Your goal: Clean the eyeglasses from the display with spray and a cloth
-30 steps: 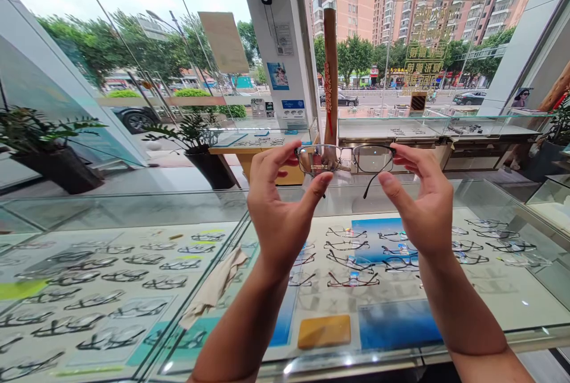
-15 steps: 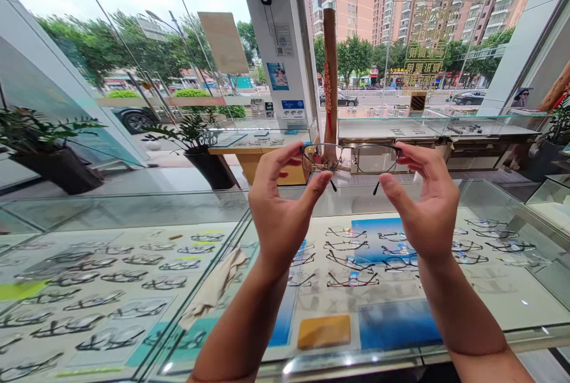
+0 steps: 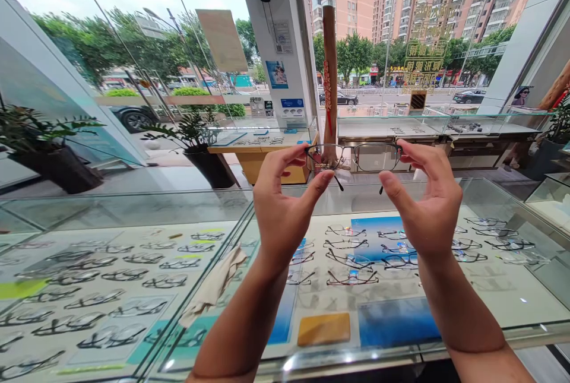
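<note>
A pair of thin, dark-rimmed glasses is held up level above the glass counter, its lenses side by side and the dark temple tips pointing down toward me. My left hand pinches the left end of the frame between thumb and fingers. At the right end, my right hand grips the frame the same way. Through the lenses the far display counter and the base of a wooden post show.
Below my hands is a glass display case with several glasses on blue and white sheets. A beige cloth lies on the glass at left, near a yellow-brown rectangle. Potted plants stand beyond.
Both hands and the glasses have shifted slightly to the right. The glasses are turned a little, with their temple tips further right. Both hands keep their hold.
</note>
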Motion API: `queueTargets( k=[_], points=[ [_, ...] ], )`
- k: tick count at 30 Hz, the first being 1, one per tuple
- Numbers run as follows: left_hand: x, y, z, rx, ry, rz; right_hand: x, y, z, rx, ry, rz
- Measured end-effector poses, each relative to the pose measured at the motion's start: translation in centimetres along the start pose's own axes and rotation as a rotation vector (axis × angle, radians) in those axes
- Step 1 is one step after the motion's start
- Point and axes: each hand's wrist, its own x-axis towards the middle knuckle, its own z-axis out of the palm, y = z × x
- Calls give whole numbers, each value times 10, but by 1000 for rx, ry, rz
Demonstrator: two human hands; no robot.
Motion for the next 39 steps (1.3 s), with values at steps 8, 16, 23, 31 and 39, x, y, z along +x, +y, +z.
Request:
queueTargets(
  k=[8, 16, 23, 31, 39],
  points=[
    [-1, 1, 0, 46, 63, 61, 0, 9, 3, 108, -79, 167],
    [0, 3, -3, 157, 127, 210, 1, 17, 7, 182, -145, 272],
    [1, 4, -2, 157, 155, 271, 2, 19, 8, 211, -160, 294],
    [5, -6, -5, 7, 10, 13, -1, 11, 10, 125, -56, 173],
    [5, -6, -2, -5, -28, -7, -2, 9, 10, 61, -23, 81]
  ],
)
